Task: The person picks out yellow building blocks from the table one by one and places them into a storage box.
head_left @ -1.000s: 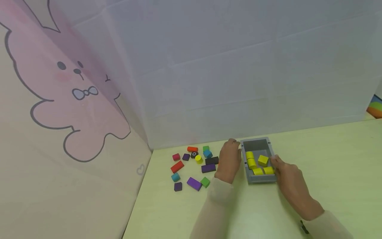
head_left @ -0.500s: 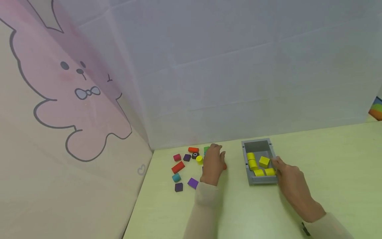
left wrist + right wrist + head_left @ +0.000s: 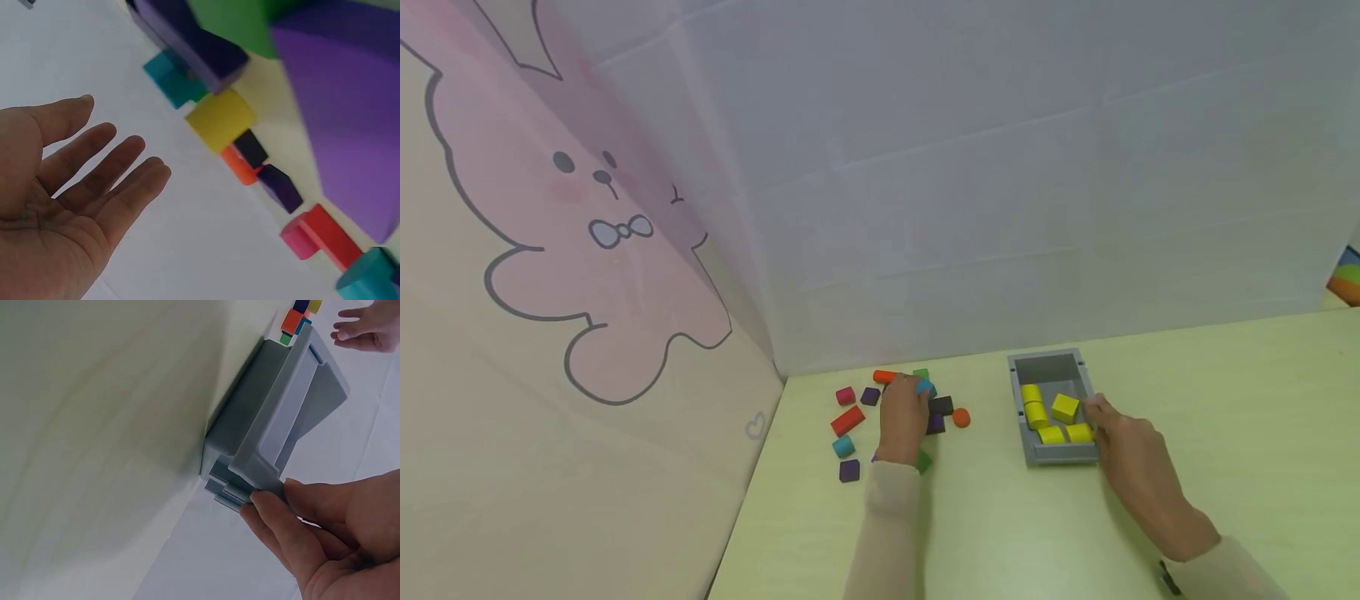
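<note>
My left hand [image 3: 904,421] hovers over the loose blocks left of the box, its fingers loosely extended and holding nothing in the left wrist view. Close beyond those fingertips is a yellow cylinder [image 3: 222,119], which the hand covers in the head view. Thumb and fingers of my right hand [image 3: 1146,467] pinch the right rim of a grey plastic box [image 3: 1063,454]. Inside the box lie several yellow cylinders [image 3: 1036,415] and a yellow cube [image 3: 1065,407].
Around the left hand are a red block [image 3: 847,421], a teal cylinder [image 3: 843,447], a dark purple cube [image 3: 849,471], a black block [image 3: 941,406] and an orange round piece [image 3: 961,417]. A white sheet [image 3: 970,208] hangs behind the table [image 3: 1000,533].
My left hand has moved left, from beside the box to over the blocks. The orange round piece and black block now show to its right. My right hand keeps its grip on the box.
</note>
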A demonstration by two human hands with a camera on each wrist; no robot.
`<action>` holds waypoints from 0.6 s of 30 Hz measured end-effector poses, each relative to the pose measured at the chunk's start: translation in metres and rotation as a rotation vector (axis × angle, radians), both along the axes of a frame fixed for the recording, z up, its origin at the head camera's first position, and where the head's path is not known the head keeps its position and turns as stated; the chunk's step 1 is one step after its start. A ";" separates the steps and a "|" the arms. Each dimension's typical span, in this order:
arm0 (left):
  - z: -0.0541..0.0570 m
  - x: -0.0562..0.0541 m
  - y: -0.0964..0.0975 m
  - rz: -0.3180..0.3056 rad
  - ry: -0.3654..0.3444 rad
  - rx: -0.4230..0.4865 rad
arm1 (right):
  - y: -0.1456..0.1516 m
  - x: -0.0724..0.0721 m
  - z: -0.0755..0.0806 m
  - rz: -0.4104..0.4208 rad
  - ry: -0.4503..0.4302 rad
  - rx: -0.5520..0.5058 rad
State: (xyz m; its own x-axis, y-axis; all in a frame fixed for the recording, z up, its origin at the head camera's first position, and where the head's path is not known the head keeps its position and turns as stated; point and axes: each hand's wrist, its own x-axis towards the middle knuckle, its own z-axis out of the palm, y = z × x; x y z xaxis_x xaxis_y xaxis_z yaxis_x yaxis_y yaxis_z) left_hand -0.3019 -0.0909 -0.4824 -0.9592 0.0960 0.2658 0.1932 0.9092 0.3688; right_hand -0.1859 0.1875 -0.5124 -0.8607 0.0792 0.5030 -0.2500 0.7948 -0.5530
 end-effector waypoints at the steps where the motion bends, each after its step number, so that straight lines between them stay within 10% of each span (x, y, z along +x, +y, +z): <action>1: -0.002 0.000 -0.003 0.010 -0.005 0.007 | 0.000 0.000 0.000 0.002 -0.002 -0.001; 18: -0.019 -0.009 -0.028 0.102 -0.113 0.014 | 0.000 0.000 0.001 0.006 -0.023 0.001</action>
State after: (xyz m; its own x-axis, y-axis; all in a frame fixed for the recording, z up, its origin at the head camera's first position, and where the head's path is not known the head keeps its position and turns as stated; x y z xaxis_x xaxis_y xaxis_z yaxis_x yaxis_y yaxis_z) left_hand -0.3106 -0.1189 -0.5018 -0.9876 -0.0066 0.1567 0.0567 0.9164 0.3962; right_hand -0.1863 0.1870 -0.5114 -0.8725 0.0733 0.4832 -0.2423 0.7937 -0.5579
